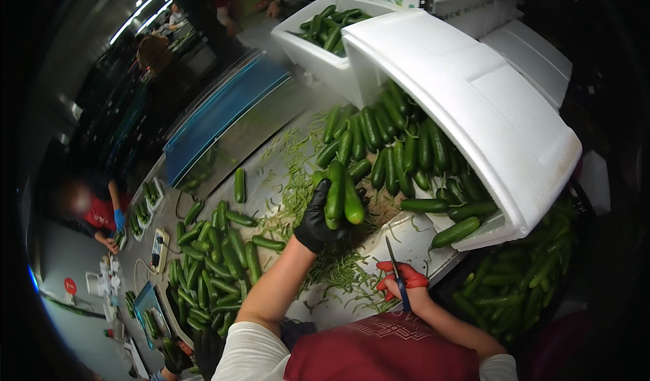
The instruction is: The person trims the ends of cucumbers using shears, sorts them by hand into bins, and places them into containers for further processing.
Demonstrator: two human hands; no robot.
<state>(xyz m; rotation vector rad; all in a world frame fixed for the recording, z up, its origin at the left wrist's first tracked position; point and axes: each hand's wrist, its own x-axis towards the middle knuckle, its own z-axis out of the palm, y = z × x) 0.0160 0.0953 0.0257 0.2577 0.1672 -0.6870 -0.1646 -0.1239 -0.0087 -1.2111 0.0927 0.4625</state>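
My left hand (316, 222), in a black glove, grips two green cucumbers (334, 190) side by side, above a steel table (310, 307). Part of another cucumber shows behind them; whether it is held is unclear. Lower right, my right hand (410, 283), with red coverings on its fingers, holds scissors (403, 295) with dark blue handles, blades pointing up and away. Thin green trimmings (330, 274) are strewn beneath and around my left hand. Beyond it, a pile of cucumbers (370, 127) spills from a tipped white foam box (472, 86). Many of these have thin stems.
Loose cucumbers (218, 259) heap at left, beside a power strip (159, 251) and a scale (151, 316). A blue conveyor belt (228, 114) runs beyond. Another foam box (315, 56) holds cucumbers. More cucumbers (513, 279) lie low at right. Co-workers' hands (119, 221) (175, 358) are at left.
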